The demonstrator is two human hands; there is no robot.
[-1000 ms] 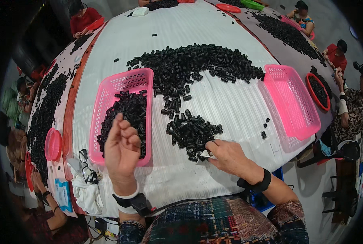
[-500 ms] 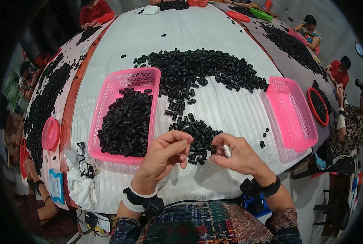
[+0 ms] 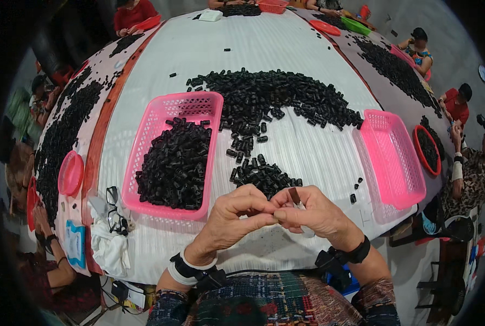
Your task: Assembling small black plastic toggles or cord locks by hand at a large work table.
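Observation:
My left hand and my right hand meet at the fingertips over the near part of the table. The left fingers are pinched together; anything between them is too small or hidden to name. In my right hand is a small tool with a flat brown blade and a white part showing below the fingers. Just beyond the hands lies a small heap of short black cylindrical pieces. To their left stands a pink plastic basket partly filled with the same black pieces.
A larger black pile spreads beyond. Another pink basket stands right, near a few loose pieces. Glasses, a white cloth and a blue packet lie left. Several people work around the table.
My hands have come together from being apart. The brown blade now shows above the right fingers. The whole view has shifted slightly.

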